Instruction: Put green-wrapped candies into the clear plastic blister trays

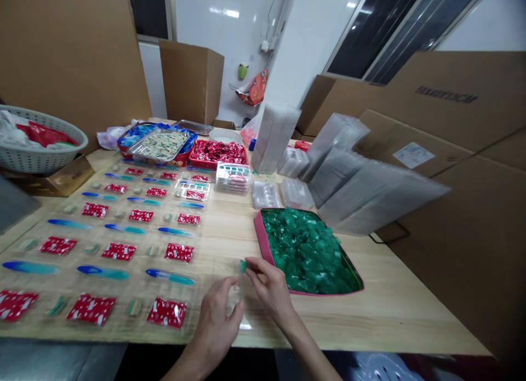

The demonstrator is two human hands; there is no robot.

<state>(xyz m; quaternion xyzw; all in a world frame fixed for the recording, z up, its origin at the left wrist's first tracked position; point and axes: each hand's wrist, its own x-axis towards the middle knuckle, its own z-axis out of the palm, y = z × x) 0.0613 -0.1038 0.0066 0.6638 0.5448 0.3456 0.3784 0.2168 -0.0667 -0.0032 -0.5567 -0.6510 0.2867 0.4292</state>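
Observation:
My right hand (269, 288) pinches a small green translucent piece (243, 266) between thumb and fingertips, over a clear plastic tray (245, 325) near the table's front edge. My left hand (219, 318) is beside that tray, thumb and fingers apart, and holds nothing that I can see. Whether it touches the tray I cannot tell. Right of my hands, a pink-rimmed bin (265, 241) is heaped with green translucent pieces (306, 249). To the left lie rows of clear trays, each with a blue pen-like stick (170, 276), a red patterned packet (167, 313) and a small striped piece (134, 307).
Stacked clear trays (233, 178) stand beyond my hands, with taller stacks of clear plastic (353, 189) at back right. A red bin of packets (219, 153) and a metal tray of small pieces (158, 145) sit behind. Cardboard boxes (460, 206) border the table.

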